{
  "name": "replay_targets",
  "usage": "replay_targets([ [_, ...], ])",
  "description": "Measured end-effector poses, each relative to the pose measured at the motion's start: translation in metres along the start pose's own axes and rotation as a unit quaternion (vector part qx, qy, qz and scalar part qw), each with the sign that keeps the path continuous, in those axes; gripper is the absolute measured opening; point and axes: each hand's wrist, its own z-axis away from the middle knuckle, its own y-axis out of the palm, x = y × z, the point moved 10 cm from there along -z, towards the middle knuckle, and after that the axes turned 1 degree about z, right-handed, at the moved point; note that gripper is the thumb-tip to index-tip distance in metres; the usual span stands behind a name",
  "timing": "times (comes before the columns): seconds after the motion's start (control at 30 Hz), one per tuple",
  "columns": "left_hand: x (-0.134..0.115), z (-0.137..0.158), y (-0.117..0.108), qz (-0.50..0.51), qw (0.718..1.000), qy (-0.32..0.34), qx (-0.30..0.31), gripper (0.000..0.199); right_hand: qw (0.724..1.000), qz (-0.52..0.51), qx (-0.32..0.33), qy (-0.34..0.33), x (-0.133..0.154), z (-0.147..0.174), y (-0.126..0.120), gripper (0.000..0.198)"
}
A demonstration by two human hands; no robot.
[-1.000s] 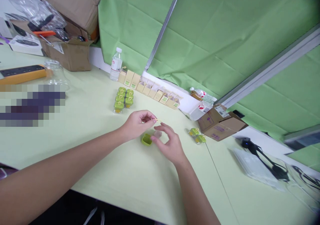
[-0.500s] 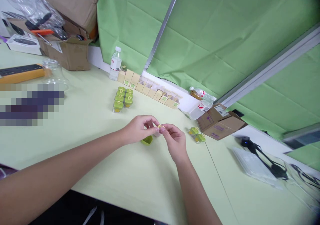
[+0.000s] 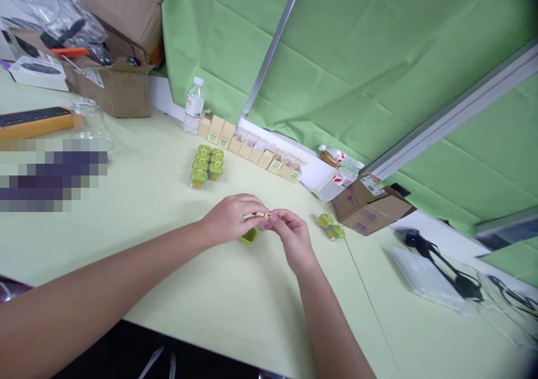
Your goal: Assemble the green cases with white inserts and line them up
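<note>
Green fabric panels (image 3: pixel 336 59) back a pale counter (image 3: pixel 235 306) on which small jars are handled. Left hand (image 3: pixel 232 217) and right hand (image 3: pixel 293 240) meet over the middle, the fingers of both pinched together on a tiny yellow loop (image 3: pixel 267 216). Just below rests an open green lid (image 3: pixel 249 236), partly covered by the left hand; a clear piece beside it is too hidden to identify.

Progress: a cluster of lidded jars (image 3: pixel 199 176) at left and a pair of similar jars (image 3: pixel 336 232) at right bear loops on top and appear finished. One lid seems incomplete, its loop held apart from it.

Surroundings: small cardboard boxes (image 3: pixel 227 136), several with raised flaps, line the back edge between a water bottle (image 3: pixel 194 107) and two further bottles (image 3: pixel 341 180). Beside the latter stands a larger carton (image 3: pixel 365 205); a power strip (image 3: pixel 37 122) lies far left. None obstructs the hands, which themselves screen the lid.
</note>
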Motion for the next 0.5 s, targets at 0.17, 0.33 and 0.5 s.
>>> replay_targets([
  [0.17, 0.0005, -0.0008, -0.0025, -0.017, 1.0, 0.004, -0.017, 0.018, 1.0, -0.004, -0.005, 0.003, 0.0014, 0.0001, 0.0002, 0.015],
  [0.33, -0.0023, -0.0001, -0.004, -0.02, 0.999, 0.027, -0.033, 0.017, 1.0, -0.008, 0.001, -0.012, 0.0037, -0.0001, 0.0016, 0.018],
  [0.5, -0.0017, -0.0002, -0.0056, -0.014, 0.998, 0.028, -0.046, 0.015, 0.999, 0.005, 0.012, -0.038, 0.007, 0.0001, 0.0026, 0.023],
])
